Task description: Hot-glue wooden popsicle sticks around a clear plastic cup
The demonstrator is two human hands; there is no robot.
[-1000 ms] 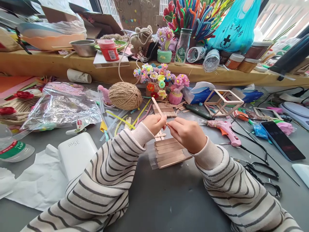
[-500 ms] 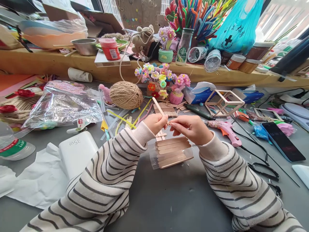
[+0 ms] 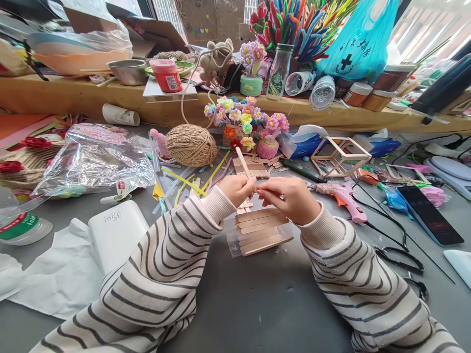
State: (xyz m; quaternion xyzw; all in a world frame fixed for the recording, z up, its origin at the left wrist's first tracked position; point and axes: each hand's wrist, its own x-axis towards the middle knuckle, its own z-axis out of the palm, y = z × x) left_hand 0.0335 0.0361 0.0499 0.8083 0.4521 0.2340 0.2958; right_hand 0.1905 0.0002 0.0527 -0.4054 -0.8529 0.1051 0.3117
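The left hand (image 3: pixel 237 189) was closed around a wooden stick (image 3: pixel 243 162), which slanted up and away out of the fist. The right hand (image 3: pixel 290 196) met it, fingertips pinched together at the left thumb; what they gripped could not be told. Both hands were above a pack of sticks (image 3: pixel 261 230) lying on the grey table (image 3: pixel 257 304). A ball of twine (image 3: pixel 191 145) lay beyond, and a pink glue gun (image 3: pixel 344 196) lay to the right.
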